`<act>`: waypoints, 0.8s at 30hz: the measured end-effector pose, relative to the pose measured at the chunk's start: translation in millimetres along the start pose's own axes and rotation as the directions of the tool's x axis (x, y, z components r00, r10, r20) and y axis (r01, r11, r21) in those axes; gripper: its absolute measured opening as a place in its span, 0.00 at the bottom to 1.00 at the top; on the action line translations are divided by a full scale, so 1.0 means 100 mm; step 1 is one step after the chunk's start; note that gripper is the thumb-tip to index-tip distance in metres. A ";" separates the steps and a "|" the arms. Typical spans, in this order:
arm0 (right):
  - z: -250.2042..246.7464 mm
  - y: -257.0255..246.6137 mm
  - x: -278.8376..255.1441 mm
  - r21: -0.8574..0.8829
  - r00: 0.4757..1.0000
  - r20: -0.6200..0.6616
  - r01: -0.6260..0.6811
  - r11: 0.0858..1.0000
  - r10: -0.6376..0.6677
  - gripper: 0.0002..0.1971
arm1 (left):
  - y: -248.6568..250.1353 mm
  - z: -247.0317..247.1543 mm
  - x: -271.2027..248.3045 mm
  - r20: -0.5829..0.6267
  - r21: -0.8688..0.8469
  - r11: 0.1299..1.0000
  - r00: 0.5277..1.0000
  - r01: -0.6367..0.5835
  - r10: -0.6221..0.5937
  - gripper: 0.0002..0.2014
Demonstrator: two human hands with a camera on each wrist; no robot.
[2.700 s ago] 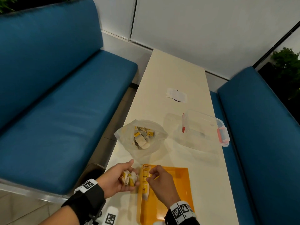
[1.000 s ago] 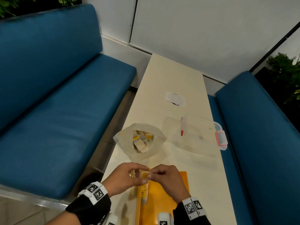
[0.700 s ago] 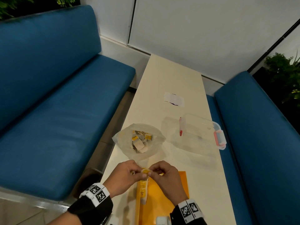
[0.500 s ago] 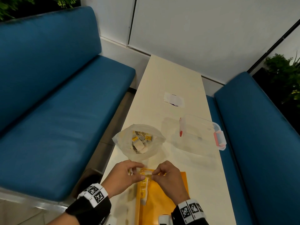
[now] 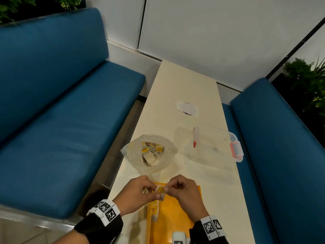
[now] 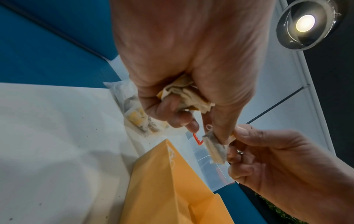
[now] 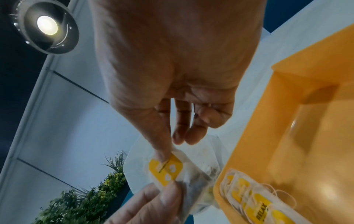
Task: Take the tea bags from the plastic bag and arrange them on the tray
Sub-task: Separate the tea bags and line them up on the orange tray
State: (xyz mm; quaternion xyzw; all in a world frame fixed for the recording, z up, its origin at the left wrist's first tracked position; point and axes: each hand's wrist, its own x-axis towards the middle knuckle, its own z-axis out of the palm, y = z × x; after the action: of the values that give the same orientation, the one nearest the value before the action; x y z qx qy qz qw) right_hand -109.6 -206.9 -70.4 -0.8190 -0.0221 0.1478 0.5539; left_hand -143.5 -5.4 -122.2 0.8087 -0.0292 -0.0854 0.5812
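Left hand (image 5: 136, 192): fingers curled round a crumpled wad of tea bags (image 6: 188, 97) in the palm, thumb and forefinger pinching one end of a single tea bag (image 5: 160, 190)
Right hand (image 5: 182, 191): thumb and forefinger pinching the other end of that tea bag, other fingers loosely curled
Held tea bag: thin white paper pouch with a yellow printed tag, its string looped; stretched between both hands above the far left corner of the tray (image 5: 177, 213)
Tray: orange plastic, rectangular, smooth with a raised rim; near end cut off by the frame
Row on tray (image 7: 254, 201): flat paper tea bags overlapping along the left rim, yellow tags, one reading RELAX; how many is hard to tell
Plastic bag (image 5: 149, 153): clear, crinkled, mouth open, more tea bags heaped inside; just beyond the hands
Clear box (image 5: 214, 143): see-through plastic, red clips, right of the bag
Table (image 5: 184, 88): long, cream, smooth
Benches (image 5: 61, 106): blue padded, on both sides
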 end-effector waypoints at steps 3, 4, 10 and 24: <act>0.02 0.02 -0.01 0.017 0.999 0.017 -0.033 0.999 0.032 0.07 | 0.00 0.02 0.00 -0.008 0.001 1.000 1.000 0.006 -0.006 0.04; 0.03 0.02 -0.02 0.019 0.998 0.032 -0.058 0.998 0.057 0.06 | -0.01 0.03 0.01 -0.014 0.006 1.000 1.000 0.006 -0.006 0.05; 0.08 0.05 -0.07 0.059 0.981 0.117 -0.161 0.985 0.153 0.02 | 0.00 0.07 0.00 -0.026 0.002 1.000 0.999 0.019 -0.019 0.04; 0.17 0.49 -0.21 -0.124 0.828 0.271 -0.475 0.871 0.490 0.08 | -0.32 0.09 -0.09 0.036 0.138 0.948 0.955 0.288 -0.296 0.20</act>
State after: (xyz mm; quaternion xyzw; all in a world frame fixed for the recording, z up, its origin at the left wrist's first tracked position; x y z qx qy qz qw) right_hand -140.8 -214.5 -116.9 -0.7807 0.0996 0.4022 0.4678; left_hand -155.1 -2.1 -154.5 0.8378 0.0690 -0.1911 0.5068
